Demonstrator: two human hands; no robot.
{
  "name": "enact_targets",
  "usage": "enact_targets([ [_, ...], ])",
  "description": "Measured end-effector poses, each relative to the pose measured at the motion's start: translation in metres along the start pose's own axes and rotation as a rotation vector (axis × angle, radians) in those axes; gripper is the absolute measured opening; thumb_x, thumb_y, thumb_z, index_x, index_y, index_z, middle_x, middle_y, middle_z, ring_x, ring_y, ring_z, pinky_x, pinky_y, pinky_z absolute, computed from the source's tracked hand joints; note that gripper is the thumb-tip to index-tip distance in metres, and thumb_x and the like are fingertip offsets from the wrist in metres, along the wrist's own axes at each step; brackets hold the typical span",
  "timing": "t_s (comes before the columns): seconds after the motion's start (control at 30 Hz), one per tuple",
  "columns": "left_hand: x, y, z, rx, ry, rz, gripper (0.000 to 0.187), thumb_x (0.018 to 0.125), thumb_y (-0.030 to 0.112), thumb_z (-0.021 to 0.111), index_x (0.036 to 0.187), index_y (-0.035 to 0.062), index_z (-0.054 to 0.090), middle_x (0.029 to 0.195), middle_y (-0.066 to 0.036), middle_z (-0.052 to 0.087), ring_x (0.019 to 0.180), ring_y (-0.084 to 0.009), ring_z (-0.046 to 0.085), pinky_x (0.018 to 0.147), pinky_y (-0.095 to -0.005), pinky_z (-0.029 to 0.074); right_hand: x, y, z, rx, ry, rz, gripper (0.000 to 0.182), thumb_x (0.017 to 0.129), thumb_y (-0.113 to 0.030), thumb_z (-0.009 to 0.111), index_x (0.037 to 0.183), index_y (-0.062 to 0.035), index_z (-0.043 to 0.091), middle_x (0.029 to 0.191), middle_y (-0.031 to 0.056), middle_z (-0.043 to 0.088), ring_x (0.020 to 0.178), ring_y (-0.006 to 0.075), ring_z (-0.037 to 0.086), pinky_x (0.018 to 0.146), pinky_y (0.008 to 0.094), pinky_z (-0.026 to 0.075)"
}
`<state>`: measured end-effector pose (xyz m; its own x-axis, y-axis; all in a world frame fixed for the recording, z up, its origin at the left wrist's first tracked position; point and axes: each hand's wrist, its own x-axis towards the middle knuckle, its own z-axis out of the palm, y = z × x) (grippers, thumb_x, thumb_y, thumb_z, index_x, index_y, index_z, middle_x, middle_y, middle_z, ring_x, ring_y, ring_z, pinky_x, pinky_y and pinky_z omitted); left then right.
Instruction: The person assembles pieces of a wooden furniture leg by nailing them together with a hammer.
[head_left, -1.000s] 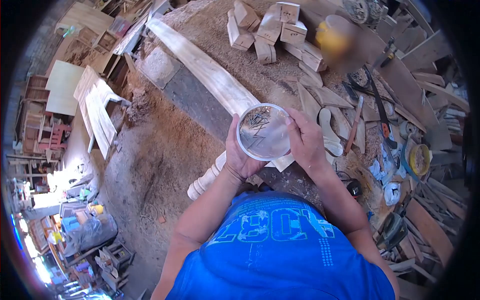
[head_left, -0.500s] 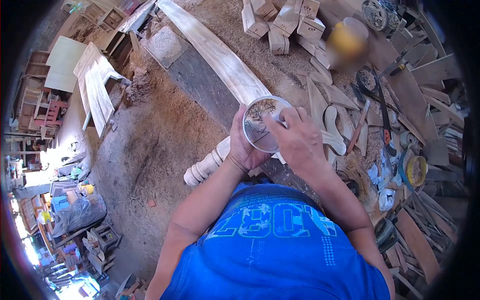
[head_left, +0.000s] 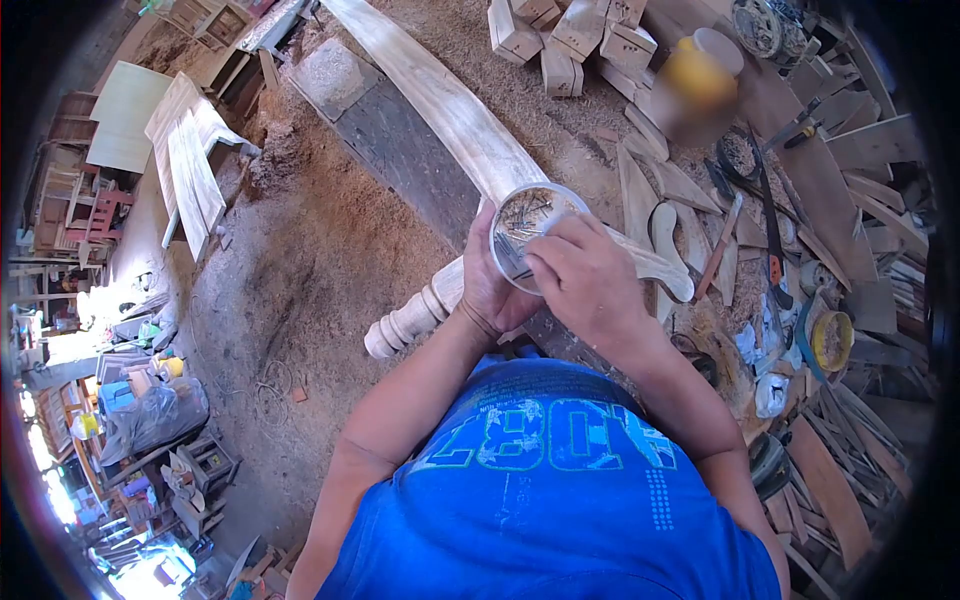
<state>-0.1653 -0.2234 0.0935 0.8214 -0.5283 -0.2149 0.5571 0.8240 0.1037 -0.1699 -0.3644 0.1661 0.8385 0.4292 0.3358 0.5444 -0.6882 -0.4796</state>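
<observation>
My left hand point(head_left: 490, 285) is wrapped round a round, clear-rimmed container point(head_left: 496, 257), holding it tilted towards me above the bench. Thin nails point(head_left: 517, 238) and bits of debris lie inside it. The fingers of my right hand point(head_left: 592, 278) are bent together at the container's right side and reach in over its rim; whatever is between the fingertips is hidden. Beneath both hands lies a wooden piece with a long flat board point(head_left: 440, 100), a turned leg end point(head_left: 405, 327) on the left and a curved end point(head_left: 665, 275) on the right.
The dark bench plank point(head_left: 400, 135) runs under the wood. Cut wooden blocks point(head_left: 578, 35) are piled at the top. On the right are a handsaw point(head_left: 772, 235), a yellow-rimmed bowl point(head_left: 832, 342) and many offcuts. Sawdust covers the floor; a bulging plastic bag point(head_left: 160, 415) sits at left.
My right hand has shifted slightly left and down, its fingers drawing closer together at the container. More of the nails show now. The view has shifted slightly.
</observation>
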Motion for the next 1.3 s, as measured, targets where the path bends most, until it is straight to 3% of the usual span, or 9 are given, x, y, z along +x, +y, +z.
enact_targets([
  [0.37, 0.002, -0.007, -0.004, -0.028, 0.084, 0.050, 0.073, 0.098, 0.066, 0.039, 0.140, 0.0081, 0.055, 0.136, -0.016, 0.061, 0.126, -0.0335, 0.057, 0.111, -0.0490, 0.042, 0.003, 0.001, 0.017, -0.225, -0.120, 0.072, 0.011, 0.082, -0.010, 0.060, 0.086, -0.0031, 0.067, 0.090, 0.0152, 0.064, 0.096, 0.0312, 0.063, 0.080, 0.0412, 0.054],
  [0.57, 0.000, -0.004, -0.003, -0.078, 0.048, 0.061, 0.073, 0.098, 0.065, 0.039, 0.140, 0.0074, 0.054, 0.137, -0.016, 0.060, 0.127, -0.0333, 0.057, 0.112, -0.0489, 0.041, 0.002, -0.005, 0.007, -0.198, -0.011, 0.056, 0.016, 0.080, -0.005, 0.062, 0.096, -0.0014, 0.061, 0.090, 0.0166, 0.061, 0.091, 0.0360, 0.062, 0.078, 0.0431, 0.053],
  [0.73, -0.001, -0.002, 0.000, -0.103, 0.046, 0.082, 0.071, 0.098, 0.063, 0.039, 0.140, 0.0067, 0.053, 0.138, -0.016, 0.059, 0.128, -0.0327, 0.056, 0.114, -0.0478, 0.040, -0.003, 0.003, 0.002, 0.099, 0.143, 0.163, 0.029, 0.084, 0.001, 0.061, 0.112, -0.0011, 0.058, 0.094, 0.0202, 0.061, 0.093, 0.0408, 0.063, 0.082, 0.0496, 0.051],
  [0.8, 0.001, -0.002, -0.003, -0.115, 0.058, 0.078, 0.077, 0.097, 0.068, 0.037, 0.144, 0.0090, 0.050, 0.144, -0.017, 0.055, 0.133, -0.0354, 0.051, 0.114, -0.0543, 0.038, -0.005, 0.002, 0.000, 0.100, 0.109, 0.174, 0.032, 0.083, 0.001, 0.061, 0.115, -0.0021, 0.058, 0.095, 0.0198, 0.062, 0.093, 0.0407, 0.063, 0.081, 0.0499, 0.052],
  [0.87, -0.001, -0.001, -0.001, -0.133, 0.067, 0.073, 0.074, 0.098, 0.065, 0.038, 0.142, 0.0078, 0.051, 0.141, -0.017, 0.057, 0.131, -0.0339, 0.053, 0.114, -0.0510, 0.039, -0.005, -0.003, -0.002, 0.101, 0.078, 0.184, 0.035, 0.083, 0.002, 0.061, 0.117, -0.0031, 0.058, 0.095, 0.0195, 0.062, 0.094, 0.0406, 0.064, 0.081, 0.0501, 0.052],
  [0.97, -0.002, -0.002, -0.002, -0.111, 0.063, 0.086, 0.071, 0.098, 0.062, 0.040, 0.140, 0.0069, 0.053, 0.138, -0.016, 0.059, 0.128, -0.0324, 0.055, 0.113, -0.0478, 0.040, -0.007, -0.009, -0.006, 0.110, -0.021, 0.227, 0.031, 0.082, 0.002, 0.061, 0.112, -0.0035, 0.062, 0.093, 0.0175, 0.062, 0.092, 0.0390, 0.064, 0.080, 0.0484, 0.053],
  [1.17, -0.003, -0.004, -0.006, -0.020, 0.056, 0.099, 0.078, 0.098, 0.067, 0.036, 0.142, 0.0051, 0.052, 0.139, -0.018, 0.058, 0.129, -0.0352, 0.055, 0.114, -0.0496, 0.039, -0.007, -0.004, 0.002, 0.014, -0.012, -0.006, 0.015, 0.081, -0.003, 0.062, 0.094, -0.0061, 0.070, 0.093, 0.0109, 0.064, 0.090, 0.0319, 0.065, 0.077, 0.0423, 0.054],
  [1.23, -0.004, -0.005, -0.006, 0.006, 0.066, 0.095, 0.077, 0.098, 0.066, 0.035, 0.142, 0.0049, 0.053, 0.139, -0.018, 0.059, 0.128, -0.0348, 0.056, 0.114, -0.0492, 0.040, -0.006, -0.002, 0.002, -0.084, -0.169, -0.149, 0.012, 0.082, -0.008, 0.061, 0.091, -0.0072, 0.069, 0.092, 0.0089, 0.064, 0.090, 0.0294, 0.064, 0.076, 0.0414, 0.053],
  [1.3, -0.005, -0.007, -0.006, -0.010, 0.045, 0.077, 0.076, 0.099, 0.065, 0.035, 0.142, 0.0049, 0.052, 0.139, -0.018, 0.059, 0.129, -0.0347, 0.055, 0.113, -0.0493, 0.040, -0.008, -0.002, 0.003, -0.090, -0.189, -0.149, 0.011, 0.082, -0.009, 0.060, 0.089, -0.0071, 0.068, 0.091, 0.0091, 0.063, 0.090, 0.0294, 0.063, 0.076, 0.0415, 0.053],
])
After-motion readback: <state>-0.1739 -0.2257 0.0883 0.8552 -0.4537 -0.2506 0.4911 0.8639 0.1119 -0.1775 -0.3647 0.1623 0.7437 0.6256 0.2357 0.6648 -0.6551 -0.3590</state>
